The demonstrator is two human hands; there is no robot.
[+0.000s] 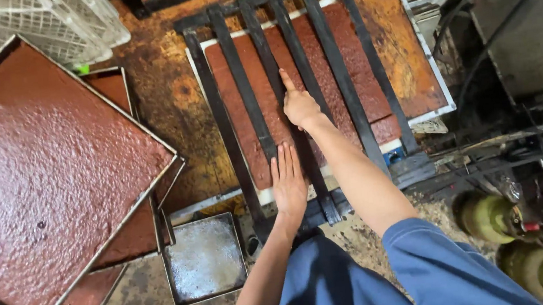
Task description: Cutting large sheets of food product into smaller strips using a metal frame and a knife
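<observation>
On the stained, rust-coloured worktop (165, 96) a black barred frame (336, 65) lies over a slab of reddish-brown cake (240, 109), the left hand (288, 184) flat and open on its near end, the right hand (299, 106) pressing the bars further up, forefinger out, holding nothing.

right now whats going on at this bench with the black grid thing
A person presses a black slatted metal frame down onto a reddish-brown slab lying on a white board. The left hand lies flat near the frame's near end; the right hand rests on a middle bar, forefinger stretched along it. To the left, stacked metal trays hold more of the same slab, beside a small empty square tin.
</observation>
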